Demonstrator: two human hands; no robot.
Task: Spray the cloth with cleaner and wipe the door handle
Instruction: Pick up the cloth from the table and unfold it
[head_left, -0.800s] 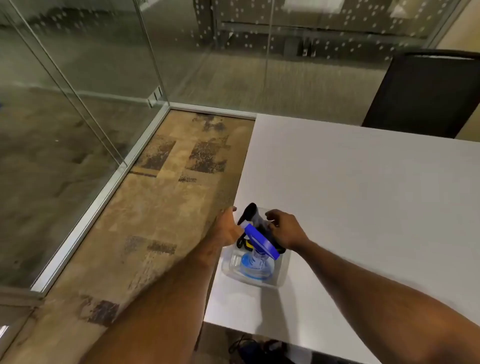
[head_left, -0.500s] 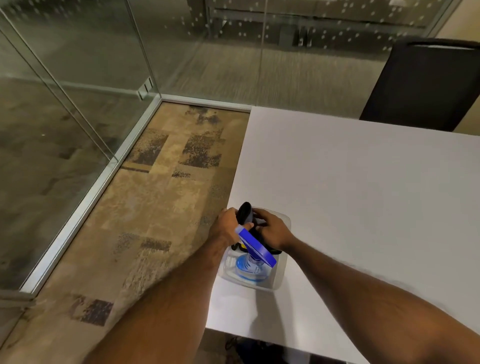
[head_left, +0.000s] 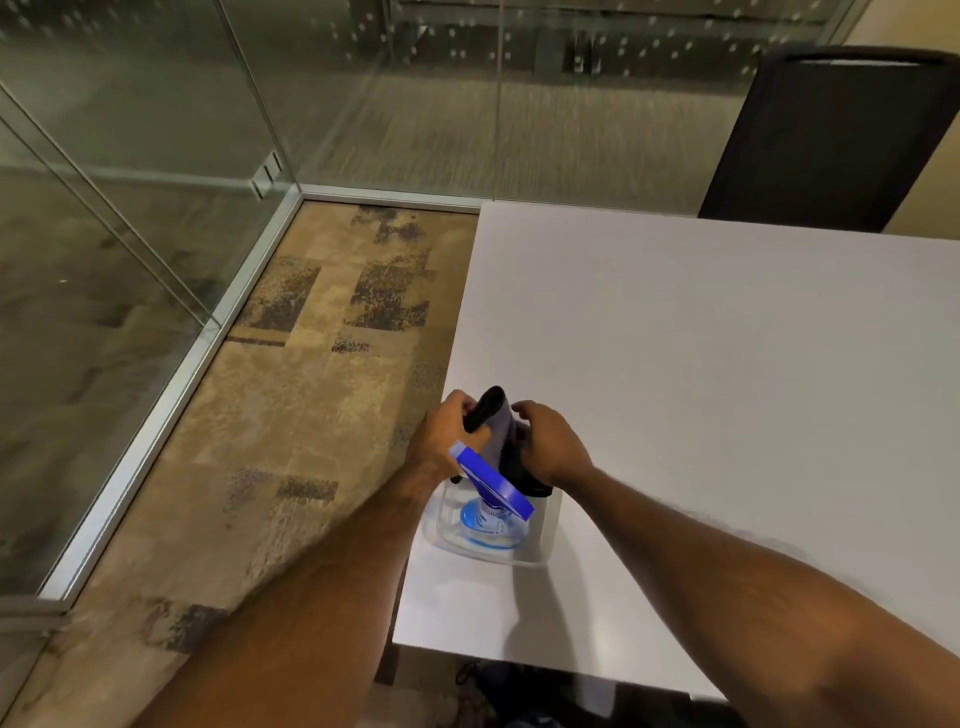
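Head view looks down along two bare forearms that reach forward over the near left corner of a white rectangular table (head_left: 727, 389). On this corner sits a clear plastic tub (head_left: 551, 525), and inside it stands a clear spray bottle with a blue trigger head (head_left: 492, 480); its blue label shows through the plastic.

Just behind the trigger head, above the tub, both hands hold a dark grey cloth (head_left: 497, 426), which is bunched and sticks up between them. The left hand (head_left: 448, 439) grips the left side of the cloth with curled fingers. The right hand (head_left: 555, 448) holds the right side, fingers bent down over the fabric; the fingertips are hidden, so I cannot tell how they lie.

Left of the table lies a brown patterned carpet (head_left: 291, 415). At the far side of the table stands a black office chair (head_left: 841, 140). Glass walls with metal frames (head_left: 156, 104) close the corner of the room.
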